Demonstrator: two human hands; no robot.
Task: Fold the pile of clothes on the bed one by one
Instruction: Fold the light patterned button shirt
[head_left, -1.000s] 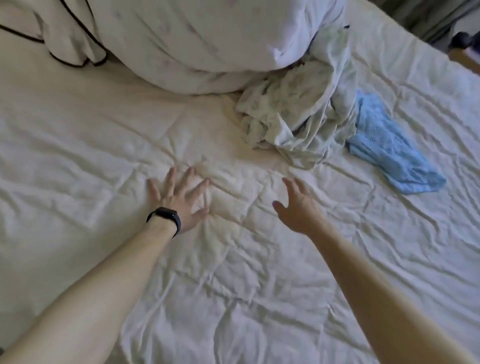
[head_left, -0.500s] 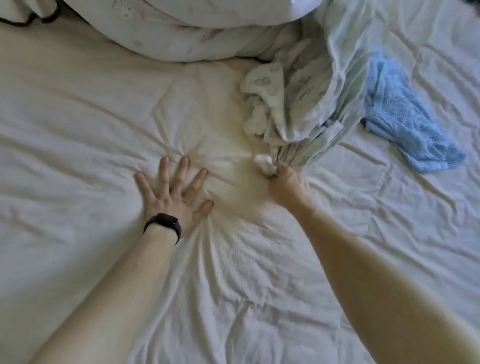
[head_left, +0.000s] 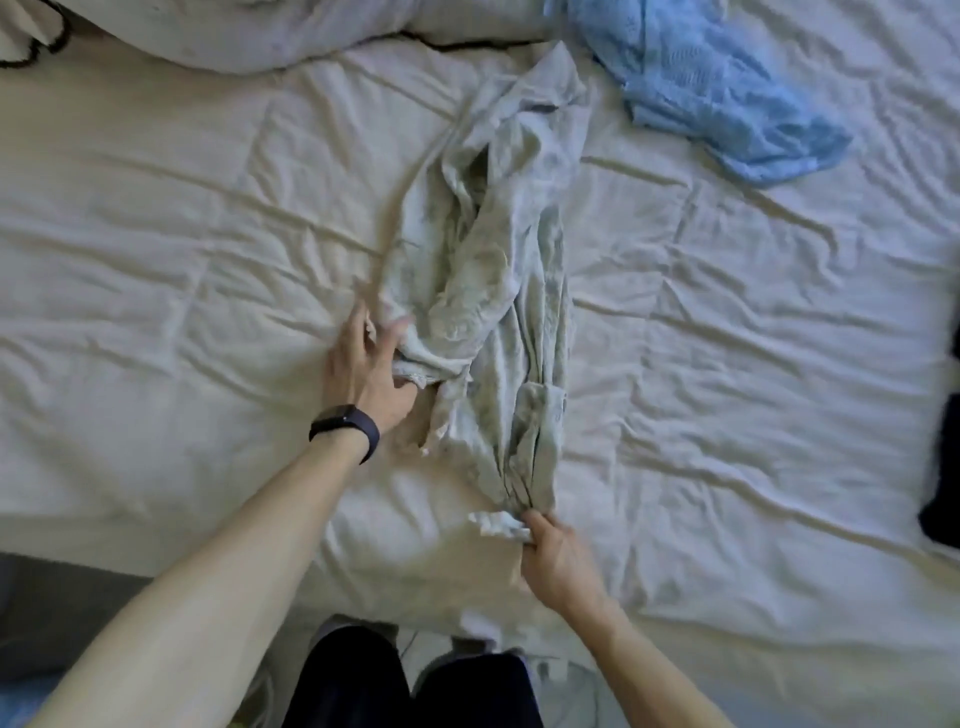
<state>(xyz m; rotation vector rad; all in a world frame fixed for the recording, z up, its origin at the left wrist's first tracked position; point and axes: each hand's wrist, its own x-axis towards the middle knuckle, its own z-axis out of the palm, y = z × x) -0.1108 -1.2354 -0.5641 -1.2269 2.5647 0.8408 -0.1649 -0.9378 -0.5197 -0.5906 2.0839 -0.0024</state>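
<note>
The pale printed garment (head_left: 498, 291) lies stretched in a long, twisted rope down the middle of the bed (head_left: 156, 249), well apart from the blue knitted garment (head_left: 727, 88) at the top right. The right hand (head_left: 558, 566) pinches the printed garment's near end, and a white edge pokes out beside the fingers. The left hand (head_left: 369, 364) sits against the bunched left side at mid-length with its thumb on the cloth. Blur keeps me from telling whether it has a real hold.

The step in hand looks like opening the piece out flat before any fold. To do that well, use the right hand's pinch as an anchor. The left hand should take a true edge or seam, not a loose bunch, and draw sideways so the twist unrolls. I cannot tell whether the garment has sleeves or legs, so it is best to find its shape before smoothing.
</note>
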